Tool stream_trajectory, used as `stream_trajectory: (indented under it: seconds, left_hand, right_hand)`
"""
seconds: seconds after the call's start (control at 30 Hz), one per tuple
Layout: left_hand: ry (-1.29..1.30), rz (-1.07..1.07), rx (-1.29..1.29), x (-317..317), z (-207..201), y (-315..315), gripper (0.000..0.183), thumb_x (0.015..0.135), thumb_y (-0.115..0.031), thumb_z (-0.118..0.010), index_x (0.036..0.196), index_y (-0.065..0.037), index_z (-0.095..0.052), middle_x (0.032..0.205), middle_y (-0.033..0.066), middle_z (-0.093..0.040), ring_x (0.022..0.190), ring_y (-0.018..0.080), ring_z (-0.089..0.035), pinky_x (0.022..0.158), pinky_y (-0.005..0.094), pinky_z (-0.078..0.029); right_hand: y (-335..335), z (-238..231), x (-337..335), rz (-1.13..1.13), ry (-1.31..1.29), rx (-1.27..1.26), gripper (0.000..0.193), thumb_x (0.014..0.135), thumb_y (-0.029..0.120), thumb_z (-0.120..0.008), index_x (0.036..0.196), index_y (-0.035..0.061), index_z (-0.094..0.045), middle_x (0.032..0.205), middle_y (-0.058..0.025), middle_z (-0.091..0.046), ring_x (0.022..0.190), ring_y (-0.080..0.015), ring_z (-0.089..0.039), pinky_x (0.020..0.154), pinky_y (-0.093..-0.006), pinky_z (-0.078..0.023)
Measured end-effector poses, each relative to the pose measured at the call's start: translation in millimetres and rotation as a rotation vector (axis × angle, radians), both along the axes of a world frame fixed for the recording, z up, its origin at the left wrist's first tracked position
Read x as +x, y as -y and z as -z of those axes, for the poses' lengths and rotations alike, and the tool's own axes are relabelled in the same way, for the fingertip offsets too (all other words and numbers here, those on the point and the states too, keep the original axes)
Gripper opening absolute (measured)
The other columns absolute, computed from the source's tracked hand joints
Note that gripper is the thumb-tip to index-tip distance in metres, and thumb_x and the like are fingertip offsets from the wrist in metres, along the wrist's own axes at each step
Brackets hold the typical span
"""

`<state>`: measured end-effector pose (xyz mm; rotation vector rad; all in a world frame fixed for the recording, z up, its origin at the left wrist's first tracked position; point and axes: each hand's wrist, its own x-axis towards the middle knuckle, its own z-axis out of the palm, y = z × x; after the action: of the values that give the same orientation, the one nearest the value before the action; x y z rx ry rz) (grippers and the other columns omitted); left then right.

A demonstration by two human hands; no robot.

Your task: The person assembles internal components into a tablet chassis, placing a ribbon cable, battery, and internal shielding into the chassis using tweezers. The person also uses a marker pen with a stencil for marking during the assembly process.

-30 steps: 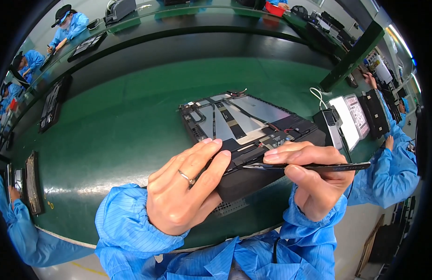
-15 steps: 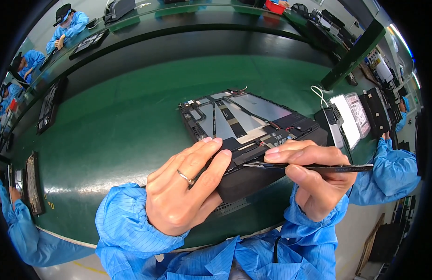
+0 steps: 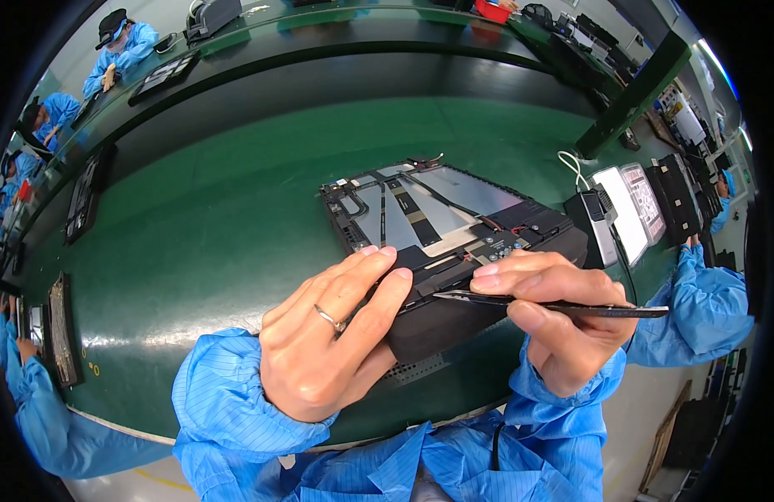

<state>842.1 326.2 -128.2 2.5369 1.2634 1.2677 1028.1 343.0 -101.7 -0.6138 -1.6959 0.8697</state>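
A flat, laptop-like electronic assembly [image 3: 472,194] with grey metal panels, black cables and small circuit parts lies tilted on a dark block [image 3: 454,328]. My left hand [image 3: 324,335], with a ring on one finger, grips its near left corner. The fingers press on top and the thumb is partly hidden at the block's side. In my right hand [image 3: 563,314] is a pair of black tweezers [image 3: 604,310], pinched between thumb and fingers. Their pointed metal tip is at the assembly's near edge, just right of my left fingertips; contact is too small to tell.
The green table [image 3: 203,251] carries a white-and-grey device [image 3: 625,213] with a cable at right, and dark panels [image 3: 62,330] at left. A green post [image 3: 634,96] rises at the back right. Co-workers in blue sit left, right and beyond the shelf.
The rear end of the tweezers has dipped slightly, and my right fingers have shifted a little with it. My left hand and the assembly have barely moved.
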Motion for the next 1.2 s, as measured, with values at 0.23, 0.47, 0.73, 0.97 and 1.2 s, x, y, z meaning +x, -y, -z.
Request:
stream_trajectory:
  seconds: [0.23, 0.47, 0.73, 0.97, 1.2]
  left_hand:
    - [0.097, 0.036, 0.006, -1, 4, 0, 0.041, 0.046, 0.001, -0.062, 0.087, -0.001, -0.056, 0.091, 0.0191, -0.054, 0.079, 0.0314, -0.057, 0.067, 0.0347, -0.049]
    - [-0.048, 0.027, 0.181, -2, 10, -2, 0.028, 0.056, -0.004, -0.06, 0.083, -0.007, -0.059, 0.091, 0.0214, -0.054, 0.078, 0.033, -0.057, 0.066, 0.0359, -0.049]
    - [-0.084, 0.012, 0.17, -4, 9, -1, 0.028, 0.055, -0.004, -0.06, 0.082, -0.008, -0.06, 0.092, 0.0209, -0.054, 0.079, 0.0325, -0.057, 0.066, 0.0357, -0.049]
    - [0.065, 0.07, 0.026, -2, 5, 0, 0.057, 0.044, -0.002, -0.066, 0.1, -0.003, -0.052, 0.091, 0.0194, -0.054, 0.079, 0.035, -0.056, 0.07, 0.0365, -0.047]
    - [-0.082, -0.121, -0.14, -10, 24, -27, 0.068, 0.043, -0.005, -0.069, 0.107, -0.005, -0.046, 0.107, 0.0144, -0.045, 0.094, 0.0333, -0.047, 0.08, 0.0424, -0.04]
  right_hand:
    - [-2, -2, 0, -0.014, 0.073, 0.137, 0.017, 0.062, -0.011, -0.06, 0.077, -0.0052, -0.054, 0.077, -0.0183, -0.059, 0.076, -0.0283, -0.059, 0.07, -0.0365, -0.047]
    - [1, -2, -6, 0.041, 0.051, 0.095, 0.014, 0.059, -0.005, -0.056, 0.072, -0.0031, -0.051, 0.071, -0.0224, -0.058, 0.07, -0.0307, -0.059, 0.072, -0.0403, -0.044]
    - [2, -1, 0, 0.158, 0.091, 0.192, 0.021, 0.059, -0.002, -0.056, 0.079, -0.0041, -0.051, 0.075, -0.023, -0.058, 0.075, -0.0326, -0.058, 0.078, -0.043, -0.039]
    - [-15, 18, -4, 0.456, 0.445, 0.681, 0.037, 0.057, -0.009, -0.065, 0.09, -0.0033, -0.05, 0.081, -0.0198, -0.059, 0.062, -0.0228, -0.058, 0.062, -0.0309, -0.043]
    - [-21, 17, -13, 0.624, 0.402, 0.599, 0.024, 0.068, -0.01, -0.054, 0.09, -0.001, -0.051, 0.086, -0.0153, -0.06, 0.061, -0.0198, -0.051, 0.061, -0.0288, -0.041]
